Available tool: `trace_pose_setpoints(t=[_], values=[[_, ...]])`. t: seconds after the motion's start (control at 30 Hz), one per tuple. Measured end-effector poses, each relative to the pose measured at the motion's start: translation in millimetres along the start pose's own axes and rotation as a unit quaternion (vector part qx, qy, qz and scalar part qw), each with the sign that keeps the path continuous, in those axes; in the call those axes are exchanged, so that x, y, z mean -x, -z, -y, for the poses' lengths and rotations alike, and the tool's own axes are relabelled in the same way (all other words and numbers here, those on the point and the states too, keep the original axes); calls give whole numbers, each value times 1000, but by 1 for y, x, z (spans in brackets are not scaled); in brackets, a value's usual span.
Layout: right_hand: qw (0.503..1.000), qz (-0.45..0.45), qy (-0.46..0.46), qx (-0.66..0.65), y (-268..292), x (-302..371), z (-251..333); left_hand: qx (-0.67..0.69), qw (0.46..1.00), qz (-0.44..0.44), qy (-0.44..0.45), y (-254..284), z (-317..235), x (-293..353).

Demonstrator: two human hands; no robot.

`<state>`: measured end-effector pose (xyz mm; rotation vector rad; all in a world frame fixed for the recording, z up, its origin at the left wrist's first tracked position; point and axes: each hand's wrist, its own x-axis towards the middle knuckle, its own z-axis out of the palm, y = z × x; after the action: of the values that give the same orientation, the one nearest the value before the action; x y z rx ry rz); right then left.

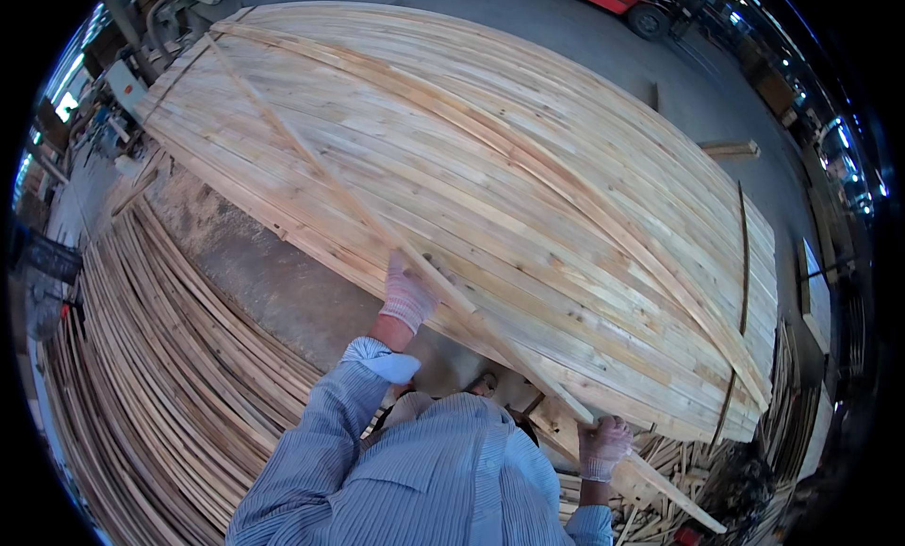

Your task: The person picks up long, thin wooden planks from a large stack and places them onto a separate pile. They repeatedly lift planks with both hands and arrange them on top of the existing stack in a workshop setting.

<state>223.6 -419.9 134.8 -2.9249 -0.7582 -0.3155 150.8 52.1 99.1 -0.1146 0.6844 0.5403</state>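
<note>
The left hand and right hand curl around a wooden strip, its long axis slanting over the board stack from the left edge out past the near edge.

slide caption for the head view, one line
Gloved left hand and right hand hold a long wooden strip slantwise over a broad, strapped stack of pale boards.
</note>
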Motion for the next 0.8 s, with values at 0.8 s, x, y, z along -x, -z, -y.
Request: trace_pose_setpoints(t=[0.8], values=[[992, 113, -42, 19, 27, 60, -2, -16, 970, 244, 8, 41, 1, 5]])
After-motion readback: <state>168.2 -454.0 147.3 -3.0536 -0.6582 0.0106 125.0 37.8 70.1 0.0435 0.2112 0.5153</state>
